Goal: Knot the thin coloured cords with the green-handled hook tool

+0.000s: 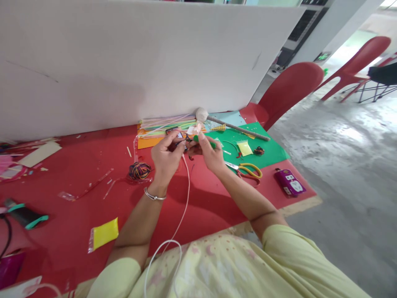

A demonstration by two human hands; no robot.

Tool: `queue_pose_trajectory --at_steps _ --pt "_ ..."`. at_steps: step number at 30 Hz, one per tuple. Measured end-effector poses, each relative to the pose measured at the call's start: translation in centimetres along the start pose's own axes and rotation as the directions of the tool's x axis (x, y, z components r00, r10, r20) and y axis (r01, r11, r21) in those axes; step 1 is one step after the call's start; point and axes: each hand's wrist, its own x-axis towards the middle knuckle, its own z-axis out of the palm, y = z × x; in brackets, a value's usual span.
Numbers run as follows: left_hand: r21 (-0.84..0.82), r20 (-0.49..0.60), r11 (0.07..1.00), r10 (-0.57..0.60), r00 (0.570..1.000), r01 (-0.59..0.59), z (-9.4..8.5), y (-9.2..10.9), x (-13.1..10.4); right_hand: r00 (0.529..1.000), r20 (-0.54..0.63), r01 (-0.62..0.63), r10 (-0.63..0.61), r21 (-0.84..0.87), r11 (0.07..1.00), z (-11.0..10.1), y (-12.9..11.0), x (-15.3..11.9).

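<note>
My left hand (166,156) is closed in a pinch, its fingertips on a small dark thing too little to make out. Close to its right, my right hand (211,154) is closed around a short green stick-like piece (212,144). The two hands' fingertips nearly meet above the table. A phone (174,132) lies just behind my left fingers, partly covered by them. Whitish crumpled material (194,130) shows beyond my right thumb. Near my left wrist sits a ball of multicoloured yarn (139,170). Scissors (245,169) with yellow and red handles lie right of my right wrist.
Behind the hands lie pale coloured sticks (164,125) and a white ball (202,114) on a grey rod. Green paper (273,151) carries a yellow packet (245,148). A purple power socket (290,182) sits near the right edge. A white cable (187,194) runs toward my body.
</note>
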Motion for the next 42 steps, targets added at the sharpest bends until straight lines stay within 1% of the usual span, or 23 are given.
queue_pose_trajectory --at_steps 1,2,3,4,5,6,7,9,10,12,14,17,21,29,34,39,42 --pt "-0.017 -0.007 1.000 -0.002 1.000 0.002 0.0 0.1 0.0 0.997 -0.016 0.080 -0.082 -0.080 0.994 0.2 0.2 -0.4" --pt "-0.062 0.003 0.998 -0.032 0.999 0.032 0.0 0.2 0.1 0.988 -0.014 0.148 -0.151 -0.149 0.978 0.4 0.5 -0.7" --pt "-0.125 0.032 0.988 -0.085 0.996 0.088 -0.1 0.4 0.2 0.980 -0.004 0.195 -0.200 -0.192 0.962 0.6 0.7 -0.8" --pt "-0.195 0.080 0.967 -0.150 0.985 0.163 -0.3 0.7 0.4 0.975 0.007 0.219 -0.222 -0.200 0.955 0.8 1.0 -0.9" --pt "-0.244 0.156 0.935 -0.225 0.962 0.258 -0.6 1.0 0.7 0.977 0.021 0.214 -0.214 -0.172 0.962 0.9 1.2 -0.7" --pt "-0.265 0.221 0.900 -0.291 0.931 0.345 -0.9 1.3 1.1 0.983 0.035 0.182 -0.179 -0.113 0.977 0.9 1.4 -0.3" --pt "-0.273 0.264 0.873 -0.337 0.904 0.405 -1.3 1.7 1.4 0.990 0.055 0.130 -0.127 -0.037 0.991 0.8 1.6 0.2" --pt "-0.241 0.320 0.860 -0.367 0.873 0.450 -2.1 2.2 1.9 0.992 0.128 -0.018 0.004 0.106 0.994 0.4 1.6 1.4" --pt "-0.211 0.334 0.871 -0.362 0.870 0.443 -2.5 2.5 2.1 0.982 0.179 -0.083 0.055 0.150 0.985 0.0 1.5 2.0" --pt "-0.147 0.339 0.907 -0.329 0.881 0.395 -3.1 2.8 2.3 0.952 0.281 -0.169 0.121 0.154 0.973 -0.9 1.1 2.9" --pt "-0.088 0.329 0.935 -0.297 0.896 0.343 -3.6 2.8 2.2 0.922 0.355 -0.211 0.157 0.119 0.970 -1.7 0.7 3.4" --pt "-0.025 0.323 0.955 -0.272 0.906 0.295 -4.0 2.7 2.2 0.898 0.404 -0.230 0.173 0.097 0.968 -2.3 0.3 3.4" --pt "0.011 0.329 0.965 -0.253 0.910 0.264 -4.2 2.6 2.2 0.892 0.418 -0.232 0.172 0.096 0.968 -2.4 0.2 3.2" --pt "0.060 0.325 0.977 -0.215 0.921 0.206 -4.0 3.3 2.0 0.893 0.426 -0.216 0.144 0.126 0.968 -2.7 0.0 3.3" --pt "0.084 0.336 0.981 -0.192 0.922 0.173 -4.2 3.4 2.1 0.888 0.434 -0.212 0.152 0.092 0.973 -3.1 0.0 3.2" --pt "0.118 0.335 0.983 -0.174 0.926 0.142 -4.3 3.3 2.1 0.889 0.443 -0.167 0.120 0.067 0.984 -3.5 0.0 3.2" --pt "0.164 0.333 0.981 -0.158 0.930 0.108 -4.4 3.4 2.1 0.893 0.434 -0.151 0.123 0.032 0.988 -3.8 -0.1 3.2"
